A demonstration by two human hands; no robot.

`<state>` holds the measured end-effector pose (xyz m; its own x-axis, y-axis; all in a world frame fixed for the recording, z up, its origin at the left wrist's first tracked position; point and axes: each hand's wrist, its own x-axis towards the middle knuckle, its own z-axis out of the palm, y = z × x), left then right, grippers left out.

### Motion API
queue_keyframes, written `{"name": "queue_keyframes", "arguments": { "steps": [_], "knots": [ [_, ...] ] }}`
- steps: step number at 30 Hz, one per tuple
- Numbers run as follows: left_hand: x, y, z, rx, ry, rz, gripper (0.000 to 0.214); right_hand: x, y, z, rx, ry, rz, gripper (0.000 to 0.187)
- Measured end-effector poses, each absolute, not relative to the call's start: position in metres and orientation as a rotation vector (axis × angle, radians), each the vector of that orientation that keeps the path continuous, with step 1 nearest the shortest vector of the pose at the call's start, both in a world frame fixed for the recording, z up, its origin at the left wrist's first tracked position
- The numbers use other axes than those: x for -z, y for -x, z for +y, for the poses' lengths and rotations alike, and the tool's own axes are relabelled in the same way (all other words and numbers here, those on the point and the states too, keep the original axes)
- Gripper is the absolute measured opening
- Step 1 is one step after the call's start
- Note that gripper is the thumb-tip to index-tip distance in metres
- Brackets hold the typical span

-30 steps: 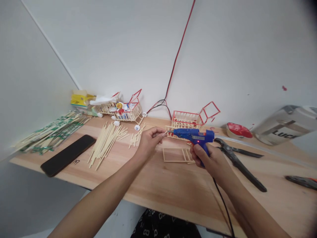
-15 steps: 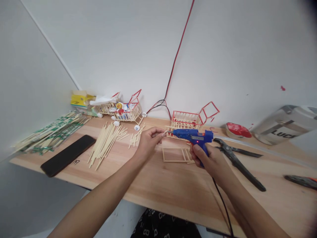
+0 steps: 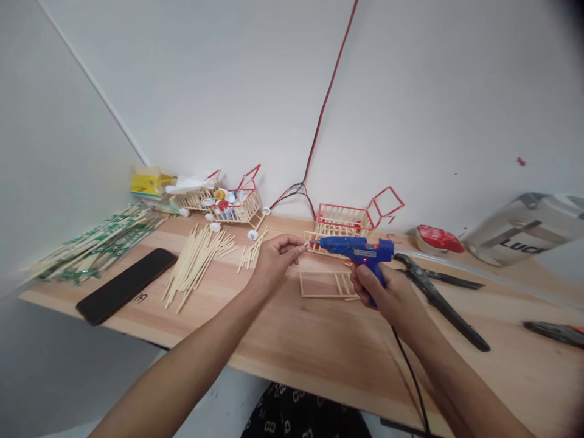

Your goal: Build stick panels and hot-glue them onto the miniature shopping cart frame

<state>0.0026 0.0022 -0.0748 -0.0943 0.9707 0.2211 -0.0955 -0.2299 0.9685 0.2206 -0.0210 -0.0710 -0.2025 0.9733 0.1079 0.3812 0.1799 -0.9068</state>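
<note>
My right hand (image 3: 387,293) is wrapped round the handle of a blue hot glue gun (image 3: 344,246), whose small red light is lit. Its nozzle points left, right at the fingertips of my left hand (image 3: 276,258). Those fingers are pinched on a short wooden stick (image 3: 307,244), mostly hidden by the fingers. Below the gun, a flat frame of thin sticks (image 3: 322,296) lies on the table, its right end partly covered by my right hand. Behind the gun stands a small stick-built cart (image 3: 343,214) with red edges.
Loose sticks (image 3: 191,267) and a black phone (image 3: 125,286) lie to the left, near packaged sticks (image 3: 98,246). Another small cart (image 3: 235,207) holds bottle caps. Black-handled cutters (image 3: 442,307), a red-topped tub (image 3: 438,239) and a clear container (image 3: 524,234) are on the right. The gun's cord (image 3: 410,371) hangs down.
Almost nothing differs. The glue gun has shifted very slightly to the right, while my left hand keeps its pinch at the nozzle.
</note>
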Motion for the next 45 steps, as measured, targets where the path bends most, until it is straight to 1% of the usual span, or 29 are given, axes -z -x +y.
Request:
{"name": "queue_keyframes", "arguments": {
  "steps": [15, 27, 45],
  "knots": [
    [0.0726, -0.0040, 0.0005, -1.493, -1.220, 1.089, 0.018, 0.0727, -0.2234, -0.0192, -0.894, 1.325, -1.814, 0.049],
    [0.0784, -0.0019, 0.0014, -1.449, -1.325, 1.101, 0.020, 0.0746, -0.2229, -0.0172, -0.942, 1.324, -1.753, 0.051],
    [0.0764, -0.0018, 0.0008, -1.461, -1.239, 1.127, 0.022, 0.0715, -0.2233, -0.0195, -0.830, 1.357, -1.855, 0.053]
  ]
}}
